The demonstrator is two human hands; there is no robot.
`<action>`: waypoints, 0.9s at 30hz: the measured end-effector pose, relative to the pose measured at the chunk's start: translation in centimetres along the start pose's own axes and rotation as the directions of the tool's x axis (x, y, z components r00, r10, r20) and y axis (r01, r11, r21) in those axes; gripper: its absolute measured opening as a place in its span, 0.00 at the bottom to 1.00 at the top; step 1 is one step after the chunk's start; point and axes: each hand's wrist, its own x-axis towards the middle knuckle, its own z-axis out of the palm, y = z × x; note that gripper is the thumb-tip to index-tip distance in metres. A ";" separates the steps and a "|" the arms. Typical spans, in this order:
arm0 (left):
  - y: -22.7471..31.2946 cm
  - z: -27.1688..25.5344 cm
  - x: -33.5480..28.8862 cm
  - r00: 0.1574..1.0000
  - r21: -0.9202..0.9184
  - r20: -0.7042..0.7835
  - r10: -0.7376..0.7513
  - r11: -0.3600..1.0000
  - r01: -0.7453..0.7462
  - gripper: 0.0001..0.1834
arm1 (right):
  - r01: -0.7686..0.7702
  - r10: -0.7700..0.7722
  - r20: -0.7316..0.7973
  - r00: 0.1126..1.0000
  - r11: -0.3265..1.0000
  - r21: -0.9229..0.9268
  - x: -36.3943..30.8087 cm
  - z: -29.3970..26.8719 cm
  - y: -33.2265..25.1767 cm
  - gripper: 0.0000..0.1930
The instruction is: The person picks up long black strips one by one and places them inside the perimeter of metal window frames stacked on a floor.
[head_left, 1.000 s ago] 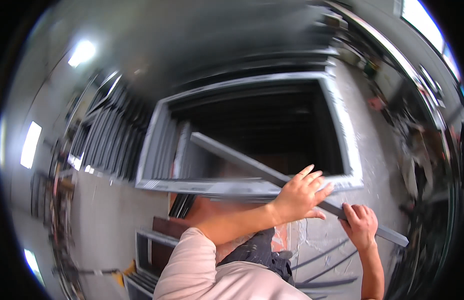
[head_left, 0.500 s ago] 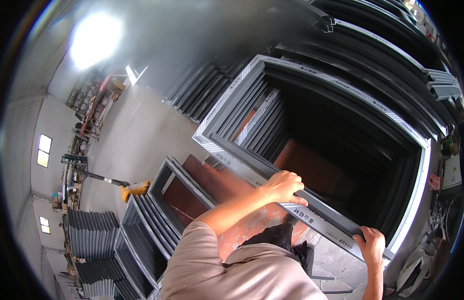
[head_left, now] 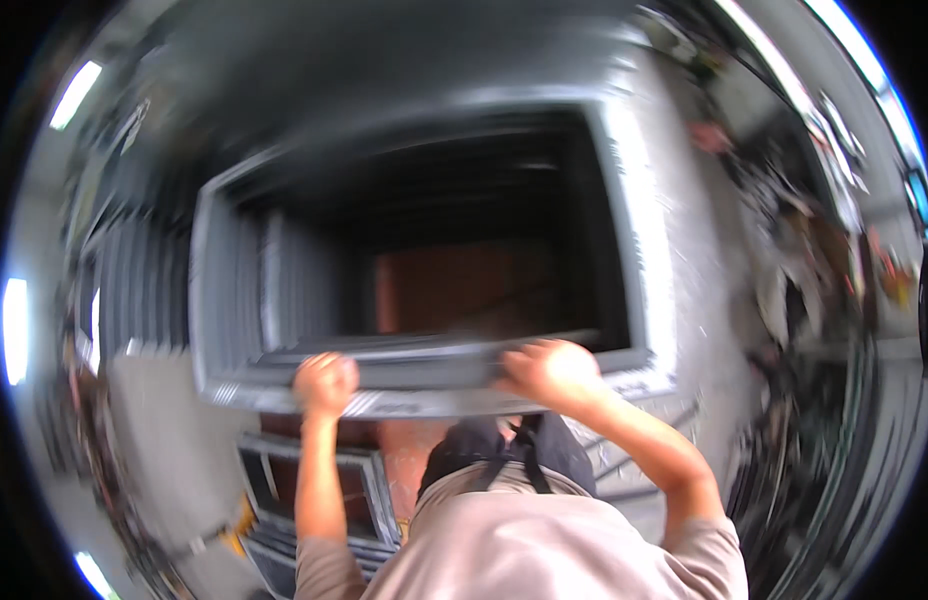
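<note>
A large rectangular metal frame (head_left: 429,403), grey with pale printed film along its sides, lies in front of me on top of a deep stack of similar frames. My left hand (head_left: 326,385) is closed round its near side, towards the left corner. Further right on that same near side, my right hand (head_left: 552,370) is wrapped over the bar, its knuckles up. Motion smears the fingers a little. Through the frame's opening a reddish-brown board (head_left: 444,290) shows deep inside the dark stack.
More grey frames (head_left: 144,285) stand in rows at the left. Smaller frames (head_left: 314,480) lean low beside my left forearm, near a yellow object (head_left: 242,525). Cluttered materials (head_left: 794,290) line the right side. Bars lie on the floor at my right.
My view has swung round, so the frame now faces me nearly square on. Both hands remain on its near side, with the left now close to the left corner and the right further in.
</note>
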 end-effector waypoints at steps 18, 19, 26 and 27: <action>0.0 2.1 0.0 0.983 0.024 0.163 -0.080 0.997 0.077 0.20 | 0.013 0.032 -0.230 0.973 0.981 0.191 -2.4 1.5 1.4 0.16; 0.0 2.1 0.0 0.982 0.021 0.164 -0.090 0.996 0.087 0.20 | 0.018 0.024 -0.234 0.972 0.984 0.176 -2.4 1.5 1.4 0.16; -0.5 2.0 0.0 0.979 0.047 0.177 -0.103 0.994 0.097 0.21 | 0.035 -0.011 -0.200 0.980 0.992 0.117 -2.1 1.5 1.3 0.20; -0.6 2.0 -0.2 0.978 0.051 0.172 -0.116 0.993 0.109 0.21 | 0.047 -0.023 -0.195 0.981 0.992 0.117 -2.1 1.6 1.2 0.20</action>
